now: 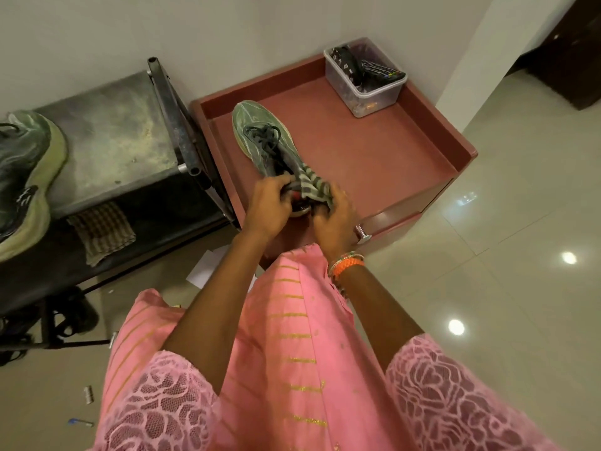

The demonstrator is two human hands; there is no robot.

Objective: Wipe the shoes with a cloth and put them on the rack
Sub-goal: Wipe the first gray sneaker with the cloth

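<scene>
On the red cabinet's surface (pixel 374 151), a green shoe (pixel 260 135) is wiped at its heel.
The left hand (pixel 270 200) grips the heel end while the right hand (pixel 335 216) clutches a striped cloth (pixel 312 187) pressed against it. The shoe's toe points away toward the wall. A second green shoe (pixel 22 177) lies on the metal rack (pixel 113 141) to the left, well apart; another cloth (pixel 100 232) sits on the rack's lower shelf.

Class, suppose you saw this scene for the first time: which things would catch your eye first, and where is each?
First, the two hands at the centre: the left hand holds the heel of a green shoe on the red cabinet, while the right hand presses a striped cloth to it. Next, the pink dress fills the foreground. At the far left, a second shoe lies on the rack.
</scene>
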